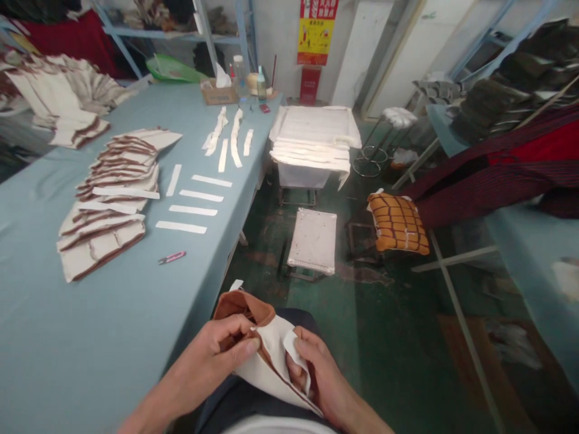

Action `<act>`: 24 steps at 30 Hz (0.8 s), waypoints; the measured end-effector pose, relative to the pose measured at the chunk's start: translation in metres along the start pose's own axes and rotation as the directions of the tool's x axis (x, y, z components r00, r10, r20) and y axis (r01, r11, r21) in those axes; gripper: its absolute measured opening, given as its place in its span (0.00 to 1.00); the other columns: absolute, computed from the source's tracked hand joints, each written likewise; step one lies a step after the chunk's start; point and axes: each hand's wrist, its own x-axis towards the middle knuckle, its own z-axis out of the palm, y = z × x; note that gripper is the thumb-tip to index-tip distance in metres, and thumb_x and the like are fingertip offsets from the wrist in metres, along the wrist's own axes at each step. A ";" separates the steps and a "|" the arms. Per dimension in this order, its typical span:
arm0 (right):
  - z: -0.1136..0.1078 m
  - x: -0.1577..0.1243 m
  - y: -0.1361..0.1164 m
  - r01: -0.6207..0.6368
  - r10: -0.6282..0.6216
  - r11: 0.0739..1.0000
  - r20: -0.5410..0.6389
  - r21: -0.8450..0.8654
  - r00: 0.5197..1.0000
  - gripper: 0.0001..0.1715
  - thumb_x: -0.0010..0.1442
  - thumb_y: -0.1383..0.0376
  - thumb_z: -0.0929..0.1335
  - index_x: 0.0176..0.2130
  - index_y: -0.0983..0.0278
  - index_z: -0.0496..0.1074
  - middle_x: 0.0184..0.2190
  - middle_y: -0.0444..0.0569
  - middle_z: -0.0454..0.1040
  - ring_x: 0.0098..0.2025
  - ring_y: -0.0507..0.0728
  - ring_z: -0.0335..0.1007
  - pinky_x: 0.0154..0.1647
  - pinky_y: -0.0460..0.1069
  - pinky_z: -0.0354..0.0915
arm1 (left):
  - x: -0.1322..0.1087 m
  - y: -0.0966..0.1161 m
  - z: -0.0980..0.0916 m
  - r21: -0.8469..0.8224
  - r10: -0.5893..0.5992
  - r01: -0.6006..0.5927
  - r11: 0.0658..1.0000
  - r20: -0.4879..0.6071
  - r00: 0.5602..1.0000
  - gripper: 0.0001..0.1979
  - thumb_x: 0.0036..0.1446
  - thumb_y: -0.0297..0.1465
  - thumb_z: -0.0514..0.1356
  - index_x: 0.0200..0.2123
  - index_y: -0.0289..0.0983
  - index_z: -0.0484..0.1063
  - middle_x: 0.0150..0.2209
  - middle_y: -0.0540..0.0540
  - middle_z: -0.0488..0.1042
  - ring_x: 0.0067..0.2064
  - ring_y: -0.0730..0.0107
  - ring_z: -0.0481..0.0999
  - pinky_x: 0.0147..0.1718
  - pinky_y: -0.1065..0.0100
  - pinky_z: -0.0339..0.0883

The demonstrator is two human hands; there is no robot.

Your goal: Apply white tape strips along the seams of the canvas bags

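1. Left hand (224, 349): closed. Thumb + fingers pinch the upper part of the fabric piece (266, 367), just below its brown trim.
2. Right hand (319, 377): also closed on the same fabric piece. The thumb presses a small white flap on top; the other fingers are under the cloth, so only partly visible.
3. Fabric piece: cream w/ brown border, held btw both hands over the person's lap, at bottom centre of the view. It is just beside the edge of the tabletop (67, 349) but not on it.
4. Tabletop: long, blue-grey, on the left side. The thing on it nearest to the hands is a pink cutter (172, 257), lying flat, well apart from them.
5. Behind the cutter: a fanned stack of pcs (108, 199), cream w/ brown edges, overlapping each other.
6. Just right of the stack: white strips (194, 211), four in a row, parallel, not touching. One more strip lies lengthwise beside them, and further back are more, some curved.
7. Far end of tabletop: a tissue box (219, 93) and bottles (261, 81) near it. At far left is a second pile (58, 108) of cream pcs.
8. Floor area: a white stool (313, 240), an orange cushion (398, 222) w/ dark grid lines near it, and behind them a trolley (298, 175) loaded w/ folded white cloth.
9. Right side: a dark striped cloth (497, 175) w/ a red part lies over another surface.
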 end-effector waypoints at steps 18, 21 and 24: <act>0.000 -0.011 -0.034 0.160 -0.200 0.928 -0.089 -0.335 0.976 0.38 0.54 0.35 0.77 0.31 0.61 0.63 0.18 0.32 0.56 0.19 0.44 0.42 0.20 0.42 0.42 | 0.000 0.023 -0.024 0.213 0.280 -0.296 0.931 0.102 0.955 0.22 0.76 0.41 0.53 0.36 0.37 0.80 0.29 0.50 0.71 0.30 0.70 0.66 0.31 0.71 0.60; 0.012 -0.022 -0.074 0.313 -0.383 0.797 -0.032 -0.517 0.923 0.33 0.59 0.37 0.75 0.32 0.61 0.66 0.18 0.33 0.56 0.20 0.46 0.43 0.20 0.42 0.45 | 0.010 0.037 -0.020 0.081 0.272 -0.273 0.958 0.029 0.962 0.25 0.74 0.47 0.56 0.32 0.35 0.77 0.27 0.51 0.67 0.28 0.72 0.61 0.27 0.72 0.55; 0.034 -0.045 -0.108 0.389 -0.471 0.618 0.074 -0.683 0.879 0.25 0.66 0.45 0.72 0.33 0.62 0.69 0.20 0.36 0.60 0.21 0.47 0.49 0.21 0.43 0.49 | 0.017 0.052 -0.015 0.044 0.348 -0.347 0.937 -0.005 0.937 0.25 0.73 0.48 0.57 0.34 0.34 0.80 0.33 0.47 0.72 0.31 0.70 0.67 0.29 0.72 0.60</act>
